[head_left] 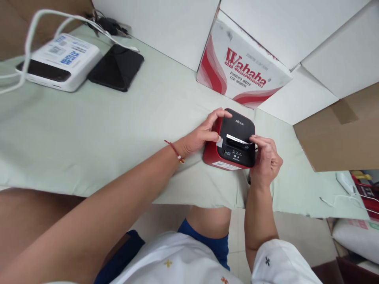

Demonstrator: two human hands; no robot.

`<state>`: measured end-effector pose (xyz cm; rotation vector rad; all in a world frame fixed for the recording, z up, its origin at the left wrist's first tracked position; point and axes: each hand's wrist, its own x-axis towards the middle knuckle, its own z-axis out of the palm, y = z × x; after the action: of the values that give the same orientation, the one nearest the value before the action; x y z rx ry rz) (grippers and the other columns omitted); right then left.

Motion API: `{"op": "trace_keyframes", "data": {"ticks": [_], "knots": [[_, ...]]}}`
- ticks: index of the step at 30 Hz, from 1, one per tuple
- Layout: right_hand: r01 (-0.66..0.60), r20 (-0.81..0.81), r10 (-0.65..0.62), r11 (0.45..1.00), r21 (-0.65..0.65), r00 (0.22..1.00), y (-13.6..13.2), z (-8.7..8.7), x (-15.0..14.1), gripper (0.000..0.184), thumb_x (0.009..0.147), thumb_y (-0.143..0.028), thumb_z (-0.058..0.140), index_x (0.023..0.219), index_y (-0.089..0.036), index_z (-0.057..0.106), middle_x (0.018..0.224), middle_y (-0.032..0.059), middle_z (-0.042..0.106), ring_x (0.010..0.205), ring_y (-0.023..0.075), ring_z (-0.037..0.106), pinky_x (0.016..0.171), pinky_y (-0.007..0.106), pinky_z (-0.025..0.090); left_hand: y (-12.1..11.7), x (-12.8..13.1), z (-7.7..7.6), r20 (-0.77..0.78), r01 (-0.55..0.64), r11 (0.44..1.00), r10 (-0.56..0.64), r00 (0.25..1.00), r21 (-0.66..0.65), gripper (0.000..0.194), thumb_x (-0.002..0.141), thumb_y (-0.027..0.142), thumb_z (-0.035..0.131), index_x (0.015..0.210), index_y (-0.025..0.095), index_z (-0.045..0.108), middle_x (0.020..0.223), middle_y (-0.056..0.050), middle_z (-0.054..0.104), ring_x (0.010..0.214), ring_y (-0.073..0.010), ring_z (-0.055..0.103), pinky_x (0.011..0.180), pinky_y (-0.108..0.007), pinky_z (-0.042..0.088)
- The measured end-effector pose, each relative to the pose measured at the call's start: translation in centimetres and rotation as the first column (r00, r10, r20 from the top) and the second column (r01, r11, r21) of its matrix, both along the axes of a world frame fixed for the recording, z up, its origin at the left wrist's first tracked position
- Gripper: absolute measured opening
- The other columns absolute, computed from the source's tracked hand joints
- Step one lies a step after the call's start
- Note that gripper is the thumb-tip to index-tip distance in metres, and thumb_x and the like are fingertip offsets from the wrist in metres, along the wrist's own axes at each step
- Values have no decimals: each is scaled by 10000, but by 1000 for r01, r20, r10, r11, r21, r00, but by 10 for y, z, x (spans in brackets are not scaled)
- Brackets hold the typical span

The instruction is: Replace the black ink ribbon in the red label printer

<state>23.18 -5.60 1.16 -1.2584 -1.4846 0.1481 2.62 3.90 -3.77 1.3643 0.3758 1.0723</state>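
Observation:
A red and black label printer (238, 128) stands on the cloth-covered table, its top facing up. A white paper label (237, 139) pokes out of the slot across its lid. My left hand (207, 132) grips the printer's left side, with the index finger on the black lid. Its thumb lies by a small pale patch (219, 142) at the lid's left edge. My right hand (266, 156) is closed at the printer's right side. Its fingertips pinch the right end of the label, though the exact contact is hard to see.
Behind the printer stands a Wahaha water carton (242, 67) among white boxes. At the left lie a black phone (117, 67), a white device (65, 59) with white cables, and keys (109, 25). A brown cardboard box (340, 134) is at the right, near a white cable (346, 196).

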Motion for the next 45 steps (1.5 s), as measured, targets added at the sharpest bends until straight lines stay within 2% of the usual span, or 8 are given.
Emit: {"op": "trace_keyframes", "data": {"ticks": [6, 16, 21, 26, 31, 37, 41, 45], "knots": [[-168, 321, 168, 985, -27, 932, -14, -3, 5, 616, 1108, -641, 374, 994, -329, 894, 1001, 98, 804, 1194, 343, 711, 1124, 616, 522, -2, -3, 6, 60, 39, 996, -34, 998, -79, 962, 702, 293, 723, 1620, 383, 452, 1672, -17, 534, 1570, -389, 484, 1306, -569, 399], [-112, 327, 108, 994, -7, 939, -16, 1, 1, 549, 1112, -545, 432, 847, -372, 881, 860, 77, 791, 1037, 320, 711, 985, 601, 564, 5, -8, -4, -74, 4, 997, 2, 997, 83, 1039, 764, 294, 732, 1727, 436, 367, 1871, 50, 274, 1785, -382, 51, 1447, -593, 77], [-185, 436, 141, 981, 60, 889, -21, 18, -5, 338, 1076, -383, 582, 902, -358, 870, 868, 55, 818, 1088, 319, 720, 1045, 592, 544, 4, -4, -4, 1, 35, 998, -35, 999, 43, 1038, 764, 269, 700, 1732, 398, 348, 1876, 27, 269, 1761, -367, 171, 1447, -568, 107], [-259, 319, 325, 937, -233, 890, -25, 48, -5, 388, 1091, -463, 590, 880, -283, 861, 917, 77, 823, 958, 265, 774, 918, 485, 638, 5, 5, -5, 88, 89, 994, -83, 993, -65, 1081, 736, 265, 695, 1743, 347, 308, 1809, -48, 397, 1652, -390, 373, 1364, -587, 317], [14, 238, 118, 872, -490, 964, 13, 72, 2, 431, 1002, -597, 691, 847, -223, 838, 865, 56, 803, 712, 186, 707, 699, 349, 605, 5, 7, -7, 112, 85, 992, -75, 991, -89, 1054, 730, 239, 691, 1719, 378, 353, 1684, -37, 540, 1531, -350, 496, 1305, -555, 394], [199, 637, 370, 741, -641, 676, 66, 77, -5, 120, 902, -303, 762, 956, -239, 849, 902, 37, 830, 772, 197, 695, 709, 323, 496, 4, 5, -3, 58, 82, 983, -73, 996, -163, 1008, 712, 233, 666, 1681, 369, 421, 1449, -47, 669, 1277, -315, 629, 1210, -573, 470], [317, 749, 469, 702, -637, 467, 80, 69, -10, 367, 822, -202, 799, 1179, -261, 856, 1086, 78, 856, 871, 243, 731, 756, 338, 494, 5, 7, 0, 53, 65, 981, -56, 997, -184, 1003, 668, 264, 671, 1650, 285, 469, 1293, -68, 689, 1245, -310, 612, 1219, -553, 453], [307, 708, 506, 660, -685, 493, 77, 72, -13, 305, 846, -181, 755, 1130, -229, 855, 1040, 84, 854, 839, 237, 718, 755, 343, 495, 3, 6, 5, 65, 72, 976, -60, 996, -204, 999, 657, 260, 668, 1637, 239, 473, 1156, -55, 687, 1188, -298, 608, 1201, -535, 453]]}}
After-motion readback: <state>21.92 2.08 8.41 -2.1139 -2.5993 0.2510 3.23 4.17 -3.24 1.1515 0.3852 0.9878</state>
